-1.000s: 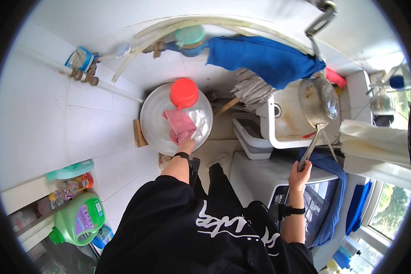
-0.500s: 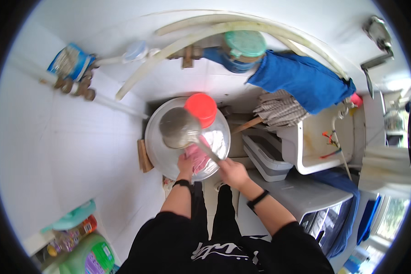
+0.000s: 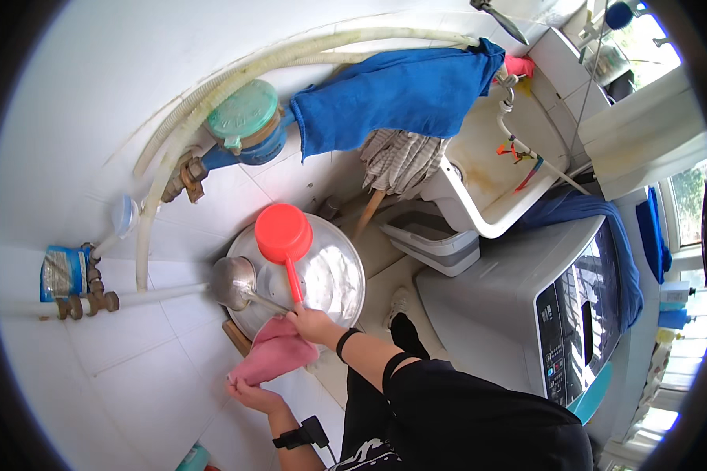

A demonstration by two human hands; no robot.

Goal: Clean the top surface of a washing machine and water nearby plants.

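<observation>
A pink cloth (image 3: pixel 273 351) is stretched between my two hands. My left hand (image 3: pixel 258 397) pinches its lower left corner. My right hand (image 3: pixel 313 324) has its fingers closed at the cloth's upper right end. Just beyond, a metal ladle (image 3: pixel 232 281) and a red plastic dipper (image 3: pixel 283 233) rest on a large round silver metal lid (image 3: pixel 338 271). Both handles point toward my right hand. The ladle's handle end meets my right fingers, and whether they touch it I cannot tell.
Right of the lid are a grey and white basin (image 3: pixel 432 231), a mop (image 3: pixel 404 161), a white sink (image 3: pixel 487 224) and a grey washing machine (image 3: pixel 487 306). A blue cloth (image 3: pixel 393 94) hangs along the wall by pipes (image 3: pixel 157 212). A wooden board (image 3: pixel 236 339) stands beside the lid.
My right hand has let go of the ladle, which now rests on the lid. The pink cloth has come up off the lid toward me, spread between both hands. The view has swung right.
</observation>
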